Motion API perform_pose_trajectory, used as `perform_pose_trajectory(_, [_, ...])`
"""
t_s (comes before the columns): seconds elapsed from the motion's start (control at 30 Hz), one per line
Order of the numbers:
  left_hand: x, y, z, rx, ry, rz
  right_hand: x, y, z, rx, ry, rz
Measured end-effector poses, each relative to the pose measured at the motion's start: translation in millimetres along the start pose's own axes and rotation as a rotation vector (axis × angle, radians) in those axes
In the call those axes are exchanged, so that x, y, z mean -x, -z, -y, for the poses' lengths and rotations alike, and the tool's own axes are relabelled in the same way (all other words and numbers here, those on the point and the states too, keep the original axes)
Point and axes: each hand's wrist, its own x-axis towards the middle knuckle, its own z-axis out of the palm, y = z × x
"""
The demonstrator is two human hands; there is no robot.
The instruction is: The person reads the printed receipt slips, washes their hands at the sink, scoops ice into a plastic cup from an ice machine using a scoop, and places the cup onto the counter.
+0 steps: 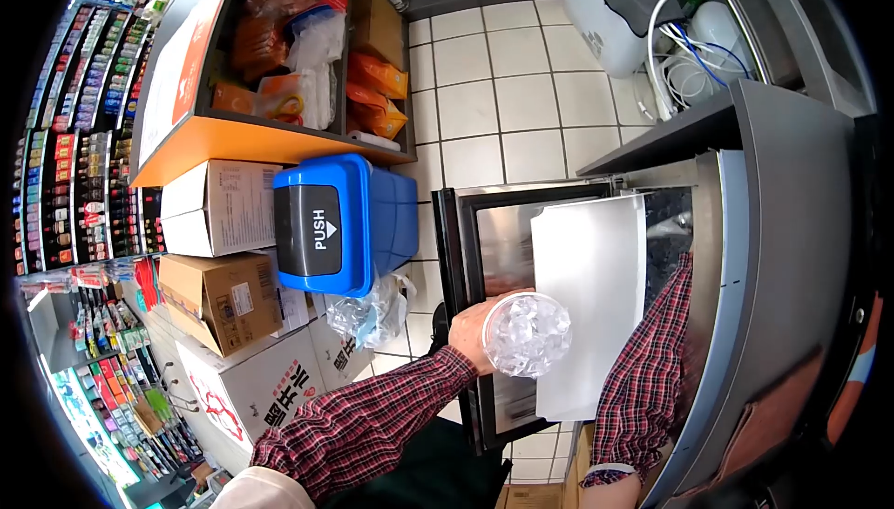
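In my left hand [478, 330] is a clear plastic cup [527, 334] heaped with ice, with my fingers wrapped around its side. The cup is above the lowered door [506, 239] of a chest-like ice machine and in front of a white panel [591, 295]. My right arm, in a plaid sleeve [647, 369], reaches down into the machine's opening. The right hand itself is hidden inside, so its fingers do not show. Near the far end of that sleeve, a clear, shiny object [672, 225] lies in the dark bin; I cannot make out what it is.
A blue bin [391, 216] with a push lid stands left of the door, cardboard boxes [219, 299] beside it. An orange-edged shelf unit [279, 141] holds bagged goods. A grey counter [792, 230] borders the right. Tiled floor [521, 81] runs behind, up to a white appliance [605, 11].
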Motion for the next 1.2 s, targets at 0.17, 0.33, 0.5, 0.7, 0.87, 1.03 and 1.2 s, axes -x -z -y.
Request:
perform_pose_trajectory(0.17, [5,-17,25,-0.029,-0.019,-0.041,23,1,9,-0.018,0.054,-0.038])
perform_pose_trajectory(0.33, [2,-24,30,0.349,0.008,-0.023,180,64,36,-0.818,0.06,-0.159])
perform_pose_trajectory(0.5, [7,-1,0,0.755,0.062,0.086,371,110,12,-0.543,0.507,0.261])
perform_pose_trajectory(0.7, [75,84,20,0.382,-0.012,0.047,409,106,21,0.098,1.026,0.33])
perform_pose_trajectory(0.87, [150,177,32,-0.169,-0.124,0.029,368,121,38,0.247,1.065,0.506])
perform_pose_trajectory(1.03, [208,263,-9,-0.233,-0.119,-0.109,374,108,53,0.324,0.861,0.47])
perform_pose_trajectory(1.2, [238,256,32,-0.096,0.087,-0.216,363,129,42,0.391,0.84,0.495])
